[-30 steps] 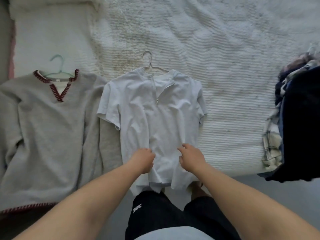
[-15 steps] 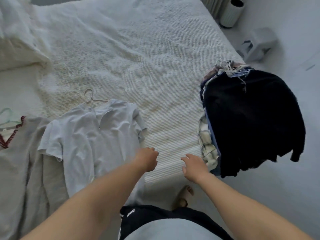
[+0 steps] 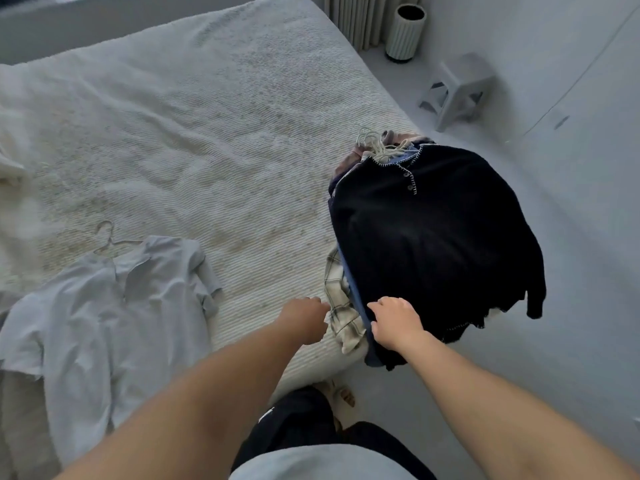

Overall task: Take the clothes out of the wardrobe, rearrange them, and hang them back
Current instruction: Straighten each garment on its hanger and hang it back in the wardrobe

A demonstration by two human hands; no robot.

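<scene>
A pile of clothes on hangers lies at the bed's right edge, with a black sweater [image 3: 433,230] on top. A blue layer and a plaid shirt [image 3: 341,317] stick out beneath it, and the hanger hooks [image 3: 375,143] bunch at the far end. My right hand [image 3: 394,322] is on the pile's near edge, fingers curled over the black sweater's hem, thumb by the blue layer. My left hand [image 3: 306,317] hovers with curled fingers just left of the plaid shirt and holds nothing. A white T-shirt [image 3: 114,306] on a wire hanger lies flat at the left.
The white bedspread [image 3: 207,150] stretches away from me, and a grey garment's edge shows at the far left. On the floor to the right stand a grey step stool [image 3: 457,88] and a ribbed white bin [image 3: 405,31]. My legs are at the bed's near edge.
My view and both hands have swung right, from the white T-shirt's hem to the pile. My right hand has landed on the black sweater's hem.
</scene>
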